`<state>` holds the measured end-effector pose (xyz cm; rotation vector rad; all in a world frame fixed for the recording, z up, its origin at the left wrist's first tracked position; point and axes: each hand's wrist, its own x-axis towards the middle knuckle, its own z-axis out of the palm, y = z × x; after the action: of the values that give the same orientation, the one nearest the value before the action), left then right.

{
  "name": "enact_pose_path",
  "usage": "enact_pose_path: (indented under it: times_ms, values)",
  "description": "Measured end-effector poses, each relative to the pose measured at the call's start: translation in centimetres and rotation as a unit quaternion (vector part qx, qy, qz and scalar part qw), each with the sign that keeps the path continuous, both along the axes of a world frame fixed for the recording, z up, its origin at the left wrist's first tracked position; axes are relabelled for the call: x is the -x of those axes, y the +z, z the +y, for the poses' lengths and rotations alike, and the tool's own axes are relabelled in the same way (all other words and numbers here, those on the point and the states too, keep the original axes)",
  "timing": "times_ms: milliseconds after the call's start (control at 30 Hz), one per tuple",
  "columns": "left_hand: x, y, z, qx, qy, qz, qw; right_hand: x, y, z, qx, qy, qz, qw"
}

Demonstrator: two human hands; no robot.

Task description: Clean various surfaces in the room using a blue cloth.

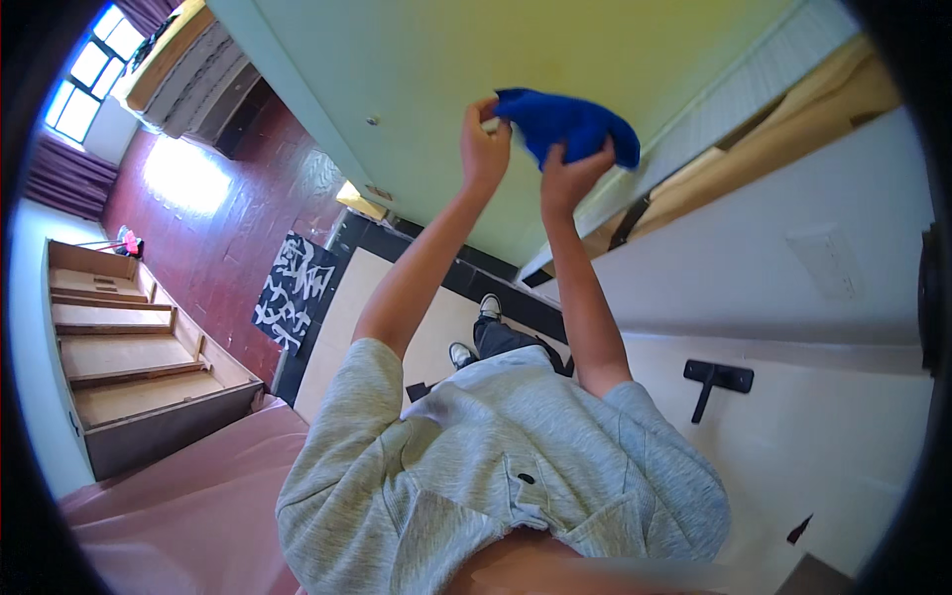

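A blue cloth [570, 121] is stretched between my two hands, in front of a pale yellow-green door or panel [397, 59]. My left hand [485, 149] pinches the cloth's left corner between thumb and fingers. My right hand [575, 181] grips its lower edge toward the right, fingers partly hidden by the fabric. Both arms reach up and forward, and the cloth looks folded or bunched. Whether it touches the panel behind it, I cannot tell.
To the right are a wooden frame edge [773, 129], a white wall [714, 268] and a black wall bracket [718, 377]. A dark mat with white characters [294, 291] lies on the reddish floor [213, 248]. An open wooden shelf unit [149, 352] stands left, by a pink cover [198, 496].
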<state>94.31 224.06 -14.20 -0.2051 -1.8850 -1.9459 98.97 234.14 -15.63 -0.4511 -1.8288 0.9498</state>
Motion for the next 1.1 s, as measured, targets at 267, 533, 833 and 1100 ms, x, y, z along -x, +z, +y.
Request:
enact_pose_path:
  times_ms: [267,533,833,1100]
  values:
    - [-7.8,-14.2,-7.2,0.021,-0.183,-0.204,0.961,-0.5,-15.1,1.8,0.056,0.177,-0.002,0.983]
    - [-11.7,-20.5,-15.5,0.028,-0.174,-0.432,0.884,1.0,-21.3,13.1,-0.218,0.005,-0.096,0.971]
    - [-2.7,-17.1,-17.4,0.052,-0.339,-0.393,0.853,-1.4,-20.3,3.6,-0.273,-0.081,-0.064,0.957]
    - [6.1,-9.0,-22.4,0.105,-0.508,-0.229,0.824,3.6,-8.8,-6.5,-0.043,0.059,-0.044,0.996]
